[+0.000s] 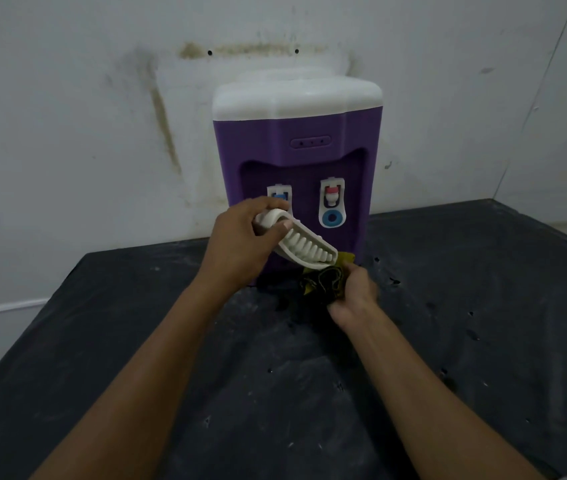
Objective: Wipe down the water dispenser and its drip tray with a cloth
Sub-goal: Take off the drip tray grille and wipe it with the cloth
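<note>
You face one dark table point(465, 306) carrying one purple water dispenser point(295, 147) against the wall, with two taps point(332, 202) on its front. Your left hand point(240, 244) grips the one white drip tray point(301, 242), lifted and tilted before the dispenser. Your right hand point(353, 292) clutches one bunched dark cloth point(323, 280) touching the tray's lower end.

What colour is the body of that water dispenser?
Purple, under a white top; the head view shows the water dispenser plainly.

Water dispenser point(297, 161) stands on the table point(102, 341) against the wall point(67, 98); drip tray point(304, 245) before it.
</note>
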